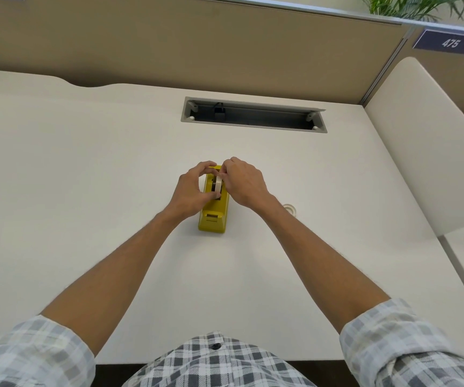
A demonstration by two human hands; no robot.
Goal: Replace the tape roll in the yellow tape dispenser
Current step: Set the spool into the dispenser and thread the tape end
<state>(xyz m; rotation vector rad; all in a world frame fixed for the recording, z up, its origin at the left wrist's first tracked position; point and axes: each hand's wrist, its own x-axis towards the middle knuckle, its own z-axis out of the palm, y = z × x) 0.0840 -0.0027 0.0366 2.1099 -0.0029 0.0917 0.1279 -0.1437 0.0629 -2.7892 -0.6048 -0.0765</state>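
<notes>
The yellow tape dispenser [213,216] stands lengthwise in the middle of the white desk, cutter end toward me. A white tape roll [218,185] sits upright in its slot. My left hand [190,191] pinches the roll from the left, thumb low and fingers over the top. From the right, my right hand [243,181] grips the roll's top edge with its fingertips. The far end of the dispenser is hidden behind both hands.
A second, clear tape roll [290,208] lies flat on the desk just right of my right forearm. An open grey cable tray [253,114] is set into the desk further back. Beige partition walls stand behind and to the right.
</notes>
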